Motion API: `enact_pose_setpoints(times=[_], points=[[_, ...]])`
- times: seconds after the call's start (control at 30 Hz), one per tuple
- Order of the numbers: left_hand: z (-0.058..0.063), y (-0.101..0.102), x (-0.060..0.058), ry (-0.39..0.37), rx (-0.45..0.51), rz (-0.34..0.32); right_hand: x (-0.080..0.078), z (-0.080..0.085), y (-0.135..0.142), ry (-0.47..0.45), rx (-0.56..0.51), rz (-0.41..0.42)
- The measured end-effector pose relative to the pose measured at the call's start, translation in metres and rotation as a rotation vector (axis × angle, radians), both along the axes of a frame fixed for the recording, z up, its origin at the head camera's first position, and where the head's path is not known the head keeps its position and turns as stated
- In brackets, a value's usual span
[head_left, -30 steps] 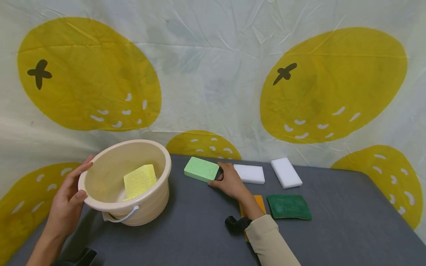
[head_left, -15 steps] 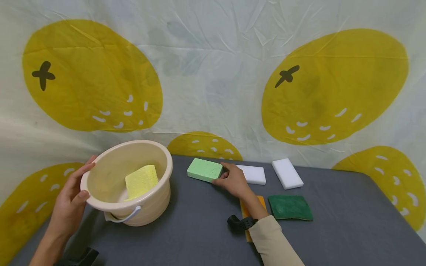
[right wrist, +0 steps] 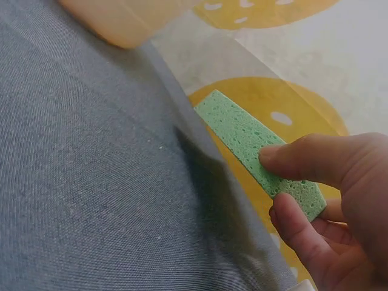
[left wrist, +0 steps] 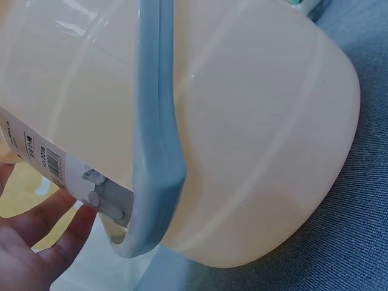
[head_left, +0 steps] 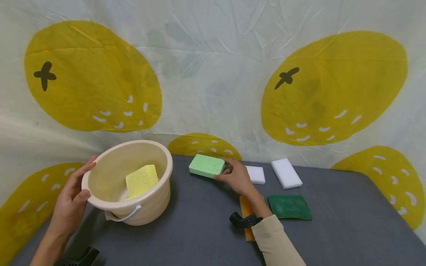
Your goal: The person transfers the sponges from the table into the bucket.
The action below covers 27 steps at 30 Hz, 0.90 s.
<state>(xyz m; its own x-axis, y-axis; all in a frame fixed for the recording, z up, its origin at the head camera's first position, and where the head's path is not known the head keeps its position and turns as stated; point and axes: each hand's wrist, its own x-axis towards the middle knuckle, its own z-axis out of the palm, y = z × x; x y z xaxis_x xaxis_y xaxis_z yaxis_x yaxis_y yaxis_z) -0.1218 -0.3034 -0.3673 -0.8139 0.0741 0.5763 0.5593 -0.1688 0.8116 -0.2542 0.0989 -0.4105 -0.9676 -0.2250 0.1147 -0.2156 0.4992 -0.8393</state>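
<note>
My left hand (head_left: 68, 205) grips the rim of a cream bucket (head_left: 154, 205), thumb on the near side, and the bucket is tilted toward me. Inside it lies a yellow sponge (head_left: 142, 181). The bucket's pale blue handle (left wrist: 154, 109) hangs down across its side in the left wrist view. A light green sponge (head_left: 207, 166) is pinched at its right end by my right hand (head_left: 237, 178). In the right wrist view this porous sponge (right wrist: 233, 130) is raised off the table, its shadow falling below it.
Two white sponges (head_left: 256, 175) (head_left: 286, 173) lie at the back, one partly hidden by my right hand. A dark green pad (head_left: 289, 207) lies right of my forearm, which partly covers an orange sponge (head_left: 247, 214). Behind the grey table (head_left: 349, 221) hangs a patterned cloth (head_left: 213, 88).
My right hand has lifted the light green sponge slightly and shifted it a little to the right, covering more of one white sponge. The left hand keeps its grip on the bucket.
</note>
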Motion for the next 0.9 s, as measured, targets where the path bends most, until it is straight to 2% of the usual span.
enact_pose_setpoints(times=[0.23, 0.37, 0.9], points=[[0.001, 0.0, -0.001, -0.006, -0.01, 0.004, 0.002, 0.005, 0.002, -0.025, -0.042, -0.01], [0.0, 0.0, 0.0, -0.004, -0.012, 0.0, 0.004, 0.011, 0.003, -0.006, -0.064, -0.012], [-0.001, -0.002, -0.002, 0.015, 0.005, -0.011, 0.017, 0.045, 0.003, -0.03, -0.205, 0.038]])
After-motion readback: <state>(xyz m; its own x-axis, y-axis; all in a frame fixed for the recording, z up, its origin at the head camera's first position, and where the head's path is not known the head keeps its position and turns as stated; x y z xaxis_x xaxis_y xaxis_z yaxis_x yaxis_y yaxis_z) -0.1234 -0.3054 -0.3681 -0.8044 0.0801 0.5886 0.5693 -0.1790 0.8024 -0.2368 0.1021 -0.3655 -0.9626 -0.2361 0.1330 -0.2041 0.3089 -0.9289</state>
